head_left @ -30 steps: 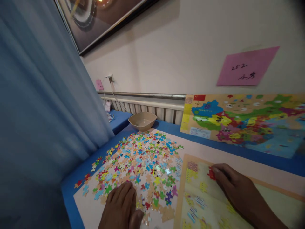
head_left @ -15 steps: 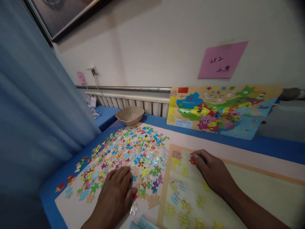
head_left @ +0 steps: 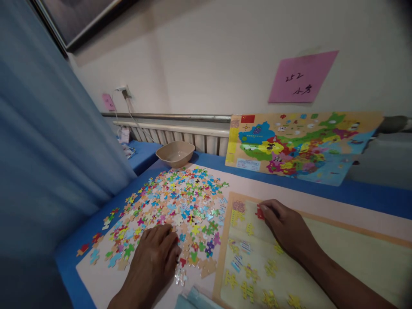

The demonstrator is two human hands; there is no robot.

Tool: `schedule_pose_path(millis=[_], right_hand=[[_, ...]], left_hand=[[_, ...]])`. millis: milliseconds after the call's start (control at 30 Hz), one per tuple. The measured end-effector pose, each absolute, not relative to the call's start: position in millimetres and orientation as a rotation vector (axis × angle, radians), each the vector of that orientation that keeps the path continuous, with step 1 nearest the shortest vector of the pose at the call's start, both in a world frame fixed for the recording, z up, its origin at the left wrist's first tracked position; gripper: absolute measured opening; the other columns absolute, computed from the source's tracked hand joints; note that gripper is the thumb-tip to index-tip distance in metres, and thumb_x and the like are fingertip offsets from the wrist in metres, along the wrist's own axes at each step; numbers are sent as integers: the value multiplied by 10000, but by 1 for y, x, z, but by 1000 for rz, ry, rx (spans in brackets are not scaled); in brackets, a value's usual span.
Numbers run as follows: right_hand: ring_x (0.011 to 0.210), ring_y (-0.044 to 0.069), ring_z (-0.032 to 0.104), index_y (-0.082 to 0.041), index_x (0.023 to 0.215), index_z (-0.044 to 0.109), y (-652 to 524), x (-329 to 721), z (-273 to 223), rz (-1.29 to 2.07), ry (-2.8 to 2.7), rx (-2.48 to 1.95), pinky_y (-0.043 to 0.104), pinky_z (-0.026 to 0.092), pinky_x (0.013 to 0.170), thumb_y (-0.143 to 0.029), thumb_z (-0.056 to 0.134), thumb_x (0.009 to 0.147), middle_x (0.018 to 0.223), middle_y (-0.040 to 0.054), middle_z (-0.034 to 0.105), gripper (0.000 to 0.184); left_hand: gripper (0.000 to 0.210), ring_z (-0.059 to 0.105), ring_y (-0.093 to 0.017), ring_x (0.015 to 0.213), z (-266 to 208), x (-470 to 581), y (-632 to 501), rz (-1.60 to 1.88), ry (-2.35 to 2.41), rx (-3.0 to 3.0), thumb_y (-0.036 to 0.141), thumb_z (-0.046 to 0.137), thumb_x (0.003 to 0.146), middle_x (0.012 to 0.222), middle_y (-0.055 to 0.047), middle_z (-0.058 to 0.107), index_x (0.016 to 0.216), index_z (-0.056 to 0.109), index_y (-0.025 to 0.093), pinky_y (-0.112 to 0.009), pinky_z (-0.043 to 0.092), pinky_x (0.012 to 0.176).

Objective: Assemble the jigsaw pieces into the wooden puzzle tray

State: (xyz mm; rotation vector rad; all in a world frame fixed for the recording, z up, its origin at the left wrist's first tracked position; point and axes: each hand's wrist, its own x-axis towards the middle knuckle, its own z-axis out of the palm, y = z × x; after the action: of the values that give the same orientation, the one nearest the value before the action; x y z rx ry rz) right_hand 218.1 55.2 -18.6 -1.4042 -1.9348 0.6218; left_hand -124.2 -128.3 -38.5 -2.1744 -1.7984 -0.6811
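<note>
My right hand [head_left: 285, 225] is at the upper left of the puzzle frame board [head_left: 227, 223]. Its thumb and fingers are closed on a red puzzle piece [head_left: 259, 212], partly covered by the fingertips. My left hand [head_left: 156, 253] rests palm down on the near side of the spread of loose puzzle pieces [head_left: 174, 197]. Its fingers are loosely bent and the thumb stands off them, with no piece visibly held. Just right of that thumb lies a small red piece [head_left: 183, 262]. Several yellow pieces [head_left: 247, 292] lie scattered on the board.
A picture map [head_left: 257, 148] leans on the wall behind the board. At the back edge stands a beige bowl [head_left: 176, 153]. Light blue folded material [head_left: 196, 300] lies at the front. A blue curtain [head_left: 58, 141] hangs at left.
My left thumb has drawn in toward the fingers, uncovering the small red piece beside it. My right hand has stayed almost in place with its red piece. The view has shifted slightly.
</note>
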Motion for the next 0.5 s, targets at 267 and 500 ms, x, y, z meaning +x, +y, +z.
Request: schedule_pose_path(millis=[267,500], right_hand=[[728,251,699,-253,863,692,57,219,-16,585,-1959,-1412,335,502,656,-594,439,897,812,47,767,425],[766,269,721,-256,873,711,61,221,-21,553,-1961,-1406,345,532,674,-618,449,888,860,64,786,448]], left_hand=[[175,650,-253,940,-32,-122,-130,-790,-1835,-2183,97,547,969,1037,-70,711,990,667,223,-462,473,836],[161,633,-260,946,-32,-122,-127,-827,-1840,-2201,84,554,927,1040,-74,710,947,656,207,-464,455,837]])
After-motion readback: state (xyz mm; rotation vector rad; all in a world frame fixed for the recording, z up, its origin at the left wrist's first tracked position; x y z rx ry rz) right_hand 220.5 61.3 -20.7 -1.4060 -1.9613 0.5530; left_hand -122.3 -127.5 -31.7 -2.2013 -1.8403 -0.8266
